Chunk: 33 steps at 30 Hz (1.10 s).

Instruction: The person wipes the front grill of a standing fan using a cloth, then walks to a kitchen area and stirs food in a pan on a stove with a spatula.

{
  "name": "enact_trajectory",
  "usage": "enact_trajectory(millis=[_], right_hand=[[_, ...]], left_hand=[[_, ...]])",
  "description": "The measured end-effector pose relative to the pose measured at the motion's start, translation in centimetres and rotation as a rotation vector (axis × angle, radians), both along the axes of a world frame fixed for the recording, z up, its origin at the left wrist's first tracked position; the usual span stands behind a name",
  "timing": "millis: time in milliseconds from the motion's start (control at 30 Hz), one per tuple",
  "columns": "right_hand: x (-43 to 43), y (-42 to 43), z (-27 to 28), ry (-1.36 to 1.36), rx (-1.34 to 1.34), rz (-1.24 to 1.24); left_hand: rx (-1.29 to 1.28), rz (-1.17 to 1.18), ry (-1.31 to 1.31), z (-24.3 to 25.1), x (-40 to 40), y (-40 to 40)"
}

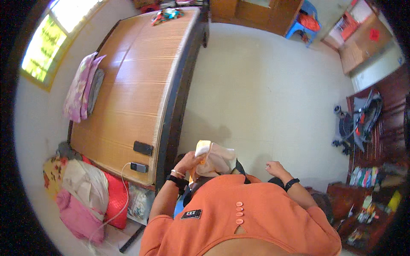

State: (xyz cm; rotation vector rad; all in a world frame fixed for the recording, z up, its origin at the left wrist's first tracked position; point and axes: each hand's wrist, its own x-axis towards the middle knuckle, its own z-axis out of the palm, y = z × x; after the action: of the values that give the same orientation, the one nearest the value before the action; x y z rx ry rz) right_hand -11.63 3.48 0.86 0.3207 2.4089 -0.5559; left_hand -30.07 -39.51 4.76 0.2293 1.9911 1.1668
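My left hand grips a bundle of white and pale cloth with an orange-yellow part, held in front of my body. The lower end of the cloth is hidden behind my orange shirt. My right hand is off to the right over the floor, with its fingers curled in. Nothing can be made out in it, and its palm side is turned away.
A bed with a woven mat runs along the left, bearing a phone and a small corded device. Bedding is piled beside it. A folded stroller stands at the right, and a blue chair farther back.
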Motion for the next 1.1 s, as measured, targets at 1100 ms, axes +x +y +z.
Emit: enact_trajectory(millis=[1100], right_hand=[[-1.3, 8.4, -11.6, -0.114, -0.146, 0.429]], left_hand=[[0.276, 0.721, 0.037, 7.5, 16.8, 3.0]])
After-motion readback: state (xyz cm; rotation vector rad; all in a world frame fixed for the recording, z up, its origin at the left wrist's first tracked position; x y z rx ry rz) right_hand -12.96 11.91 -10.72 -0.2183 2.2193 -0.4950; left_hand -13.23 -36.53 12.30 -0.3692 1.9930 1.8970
